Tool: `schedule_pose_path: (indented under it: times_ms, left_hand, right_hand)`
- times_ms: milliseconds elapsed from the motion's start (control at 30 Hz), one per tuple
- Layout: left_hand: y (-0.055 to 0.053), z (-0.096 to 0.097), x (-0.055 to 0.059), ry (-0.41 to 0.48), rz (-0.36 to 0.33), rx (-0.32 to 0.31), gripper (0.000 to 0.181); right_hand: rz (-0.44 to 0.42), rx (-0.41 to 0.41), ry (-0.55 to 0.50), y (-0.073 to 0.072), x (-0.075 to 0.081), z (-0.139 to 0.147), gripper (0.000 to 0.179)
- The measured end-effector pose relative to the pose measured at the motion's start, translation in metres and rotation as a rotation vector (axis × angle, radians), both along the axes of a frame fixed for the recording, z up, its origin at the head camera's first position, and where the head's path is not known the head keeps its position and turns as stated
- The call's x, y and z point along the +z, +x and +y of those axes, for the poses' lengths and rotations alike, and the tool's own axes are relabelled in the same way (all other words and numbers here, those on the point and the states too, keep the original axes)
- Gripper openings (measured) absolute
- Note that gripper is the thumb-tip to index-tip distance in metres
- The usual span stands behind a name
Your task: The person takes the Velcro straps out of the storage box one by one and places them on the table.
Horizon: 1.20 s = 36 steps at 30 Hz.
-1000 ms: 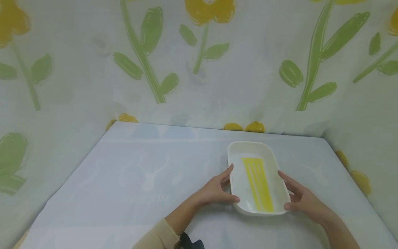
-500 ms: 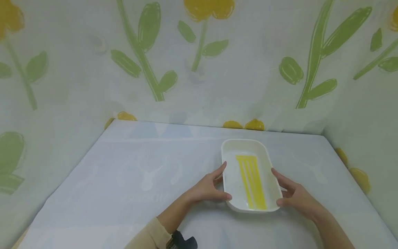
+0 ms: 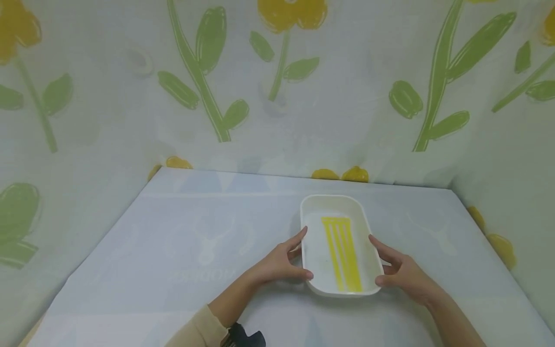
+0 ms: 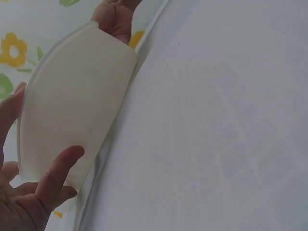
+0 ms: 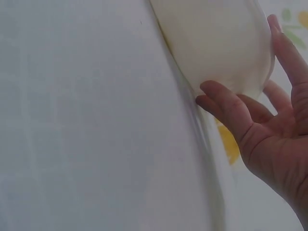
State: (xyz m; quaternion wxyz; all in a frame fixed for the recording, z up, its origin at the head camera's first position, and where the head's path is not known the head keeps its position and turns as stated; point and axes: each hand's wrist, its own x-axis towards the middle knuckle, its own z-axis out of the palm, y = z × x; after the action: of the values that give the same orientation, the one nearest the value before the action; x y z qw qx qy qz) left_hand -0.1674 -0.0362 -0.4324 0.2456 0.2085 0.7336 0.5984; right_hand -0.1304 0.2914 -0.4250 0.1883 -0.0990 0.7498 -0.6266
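Observation:
A white rectangular tray [image 3: 312,250] with rounded corners sits over the right-of-centre part of the table, its long sides running away from me. Yellow stripes [image 3: 347,255], joined at the far end, show on its floor. My left hand [image 3: 277,262] holds the left wall, thumb at the near corner and fingers spread along the side. On the opposite wall, my right hand [image 3: 405,274] grips in a matching way. The left wrist view shows the tray's pale outer wall [image 4: 77,91] with fingers against it. In the right wrist view, fingertips [image 5: 216,89] touch the near end.
The white table [image 3: 195,241] has a faint pale print. A cloth with yellow flowers and green leaves [image 3: 347,106] hangs behind it and along both sides. A black device [image 3: 243,337] is strapped at the left wrist, by a beige sleeve [image 3: 199,327].
Both hands have moved the tray a short way to the left across the table. Their hold on its two sides looks the same.

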Motion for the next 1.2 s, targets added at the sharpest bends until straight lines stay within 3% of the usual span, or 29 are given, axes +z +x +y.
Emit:
schedule_pose_path:
  times_ms: [667,1200]
  left_hand:
    - [0.008,-0.032,-0.002,-0.001,-0.001,0.032,0.105]
    - [0.001,-0.048,0.0,-0.023,0.012,0.032,0.103]
  right_hand:
    - [0.006,-0.001,-0.04,0.003,-0.01,-0.029,0.096]
    - [0.118,0.038,-0.121,0.001,-0.02,-0.04,0.093]
